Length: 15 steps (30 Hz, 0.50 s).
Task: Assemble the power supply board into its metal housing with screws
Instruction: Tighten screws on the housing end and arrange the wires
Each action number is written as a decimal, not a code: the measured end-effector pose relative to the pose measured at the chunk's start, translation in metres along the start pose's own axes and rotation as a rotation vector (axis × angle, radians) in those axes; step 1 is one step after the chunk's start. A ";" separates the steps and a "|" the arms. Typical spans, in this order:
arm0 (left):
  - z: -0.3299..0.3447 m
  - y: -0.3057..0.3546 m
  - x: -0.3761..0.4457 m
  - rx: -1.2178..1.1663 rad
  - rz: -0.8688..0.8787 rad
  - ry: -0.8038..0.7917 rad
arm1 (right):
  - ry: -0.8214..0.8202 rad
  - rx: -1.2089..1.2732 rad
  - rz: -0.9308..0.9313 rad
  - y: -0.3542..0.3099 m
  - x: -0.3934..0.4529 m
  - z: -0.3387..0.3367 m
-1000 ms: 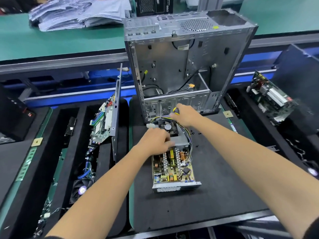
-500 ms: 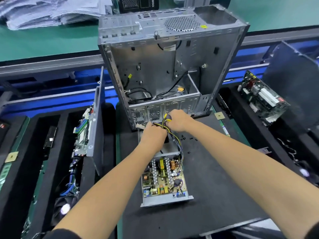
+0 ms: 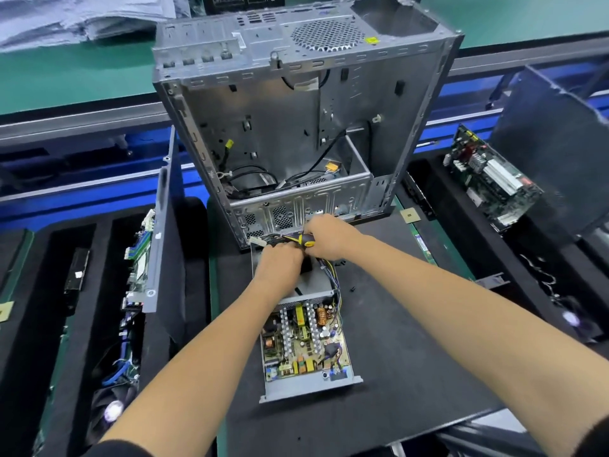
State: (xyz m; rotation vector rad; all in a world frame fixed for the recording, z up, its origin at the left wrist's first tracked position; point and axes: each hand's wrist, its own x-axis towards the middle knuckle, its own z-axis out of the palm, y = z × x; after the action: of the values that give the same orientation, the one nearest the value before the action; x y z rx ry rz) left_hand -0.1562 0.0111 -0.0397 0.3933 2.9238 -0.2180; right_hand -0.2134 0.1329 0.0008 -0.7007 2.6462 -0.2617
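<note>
Power supply board (image 3: 304,341) sits in its metal housing (image 3: 309,387), an open tray in the lower middle of the frame on the black tabletop (image 3: 412,357), components facing up. My left hand (image 3: 280,262) rests curled over the far end of the housing, on the wire bundle (image 3: 329,275); whether it actually grips the wires I cannot tell. My right hand (image 3: 326,235) is clamped round a screwdriver (image 3: 304,239) with a black and yellow handle, held just beside the left hand. I judge I am at the screw-driving step at the far end. Next I need to seat the tip squarely in a screw head I cannot see, and keep the wires clear. Small black screws (image 3: 353,287) lie loose right of the housing. Behind stands an empty computer case (image 3: 296,127). No label or writing is legible to me.
</note>
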 end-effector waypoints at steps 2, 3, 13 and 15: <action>-0.010 -0.005 -0.001 -0.111 -0.041 0.038 | 0.014 -0.012 0.018 0.000 -0.001 0.002; -0.015 -0.007 -0.002 -0.156 -0.059 0.053 | 0.023 0.001 0.033 0.000 -0.001 0.001; -0.063 -0.023 -0.024 -0.930 -0.205 0.089 | 0.138 0.353 0.058 0.002 -0.020 -0.019; -0.068 -0.024 -0.033 -1.153 -0.306 0.070 | 0.124 0.564 0.069 -0.004 -0.029 -0.024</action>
State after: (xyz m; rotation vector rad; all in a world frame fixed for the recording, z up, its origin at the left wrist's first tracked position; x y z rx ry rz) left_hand -0.1428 -0.0087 0.0357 -0.2354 2.5821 1.3701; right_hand -0.1989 0.1463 0.0331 -0.4113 2.5100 -1.0074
